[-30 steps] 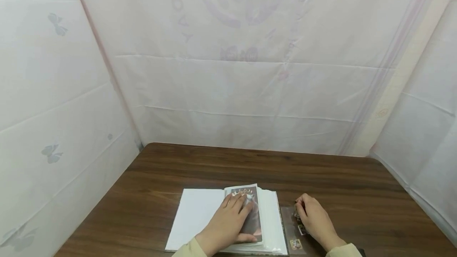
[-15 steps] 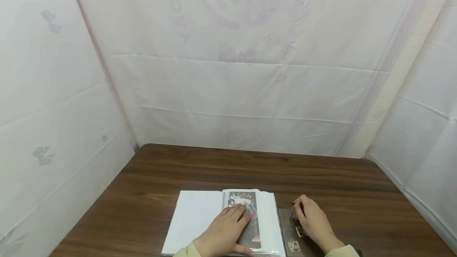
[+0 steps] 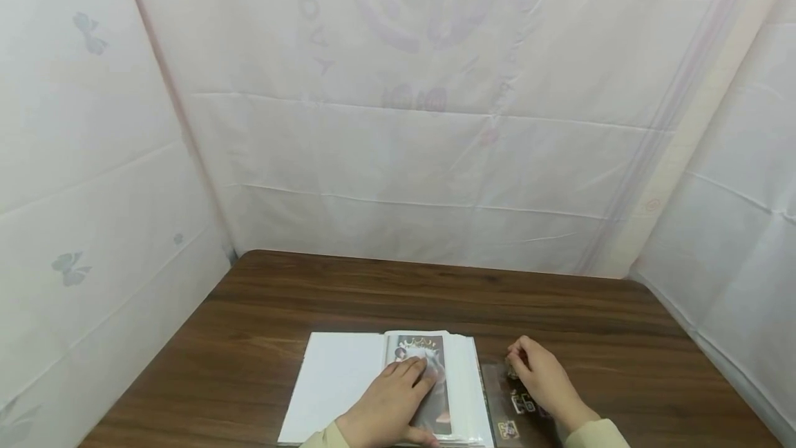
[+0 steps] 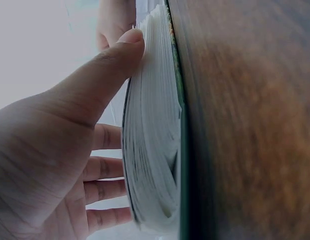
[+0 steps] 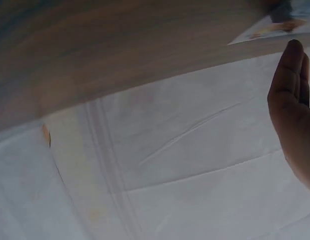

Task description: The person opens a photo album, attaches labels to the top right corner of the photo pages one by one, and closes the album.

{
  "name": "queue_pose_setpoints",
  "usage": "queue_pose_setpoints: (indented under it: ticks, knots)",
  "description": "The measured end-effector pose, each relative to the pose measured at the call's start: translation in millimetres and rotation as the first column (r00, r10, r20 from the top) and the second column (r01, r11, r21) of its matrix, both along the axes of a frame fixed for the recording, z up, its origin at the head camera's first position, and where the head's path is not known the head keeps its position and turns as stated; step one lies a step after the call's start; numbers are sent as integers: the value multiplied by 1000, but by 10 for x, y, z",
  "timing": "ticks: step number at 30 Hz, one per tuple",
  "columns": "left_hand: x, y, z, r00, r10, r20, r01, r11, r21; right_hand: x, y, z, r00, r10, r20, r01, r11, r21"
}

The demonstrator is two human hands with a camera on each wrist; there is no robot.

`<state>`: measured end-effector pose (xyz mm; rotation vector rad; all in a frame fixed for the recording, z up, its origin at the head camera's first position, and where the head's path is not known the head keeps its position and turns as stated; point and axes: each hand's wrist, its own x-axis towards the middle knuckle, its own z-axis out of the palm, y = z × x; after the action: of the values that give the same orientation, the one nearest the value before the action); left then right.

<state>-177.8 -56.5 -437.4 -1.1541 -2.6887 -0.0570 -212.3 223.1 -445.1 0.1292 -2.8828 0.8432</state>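
Since the book (image 3: pixel 332 379) already lies open on the table (image 3: pixel 336 296), I'd call the setup done, and the sticker part looks barely past the start to me. It's front and centre near the close edge, cover folded left, with a dark picture (image 3: pixel 430 410) on top of the page stack. The left hand (image 3: pixel 388 396) lies flat on that, fingers straight and a bit apart, thumb by the near edge of the pages. Right hand (image 3: pixel 550 382) has its fingers curled in at the far end of the clear sheet (image 3: pixel 494 393) just beside the book; can't tell if they're actually pinching anything. A few stickers (image 3: pixel 508 429) are still on that sheet, so they seem left to do. Gold bits show at the picture's top, but printed or stuck on? No idea, and the left hand covers the middle.
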Motion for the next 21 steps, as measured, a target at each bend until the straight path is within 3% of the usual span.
queue_pose_setpoints:
  ticks: [10,21]
  knots:
    - [-1,-7,-3,1000,10,2,-10,1000,0,-35,-112,141,995,100,-13,-101,991,-88]
    - [-9,6,-13,999,10,-47,-11,1000,-19,-122,-320,188,978,207,12,-203,968,-149]
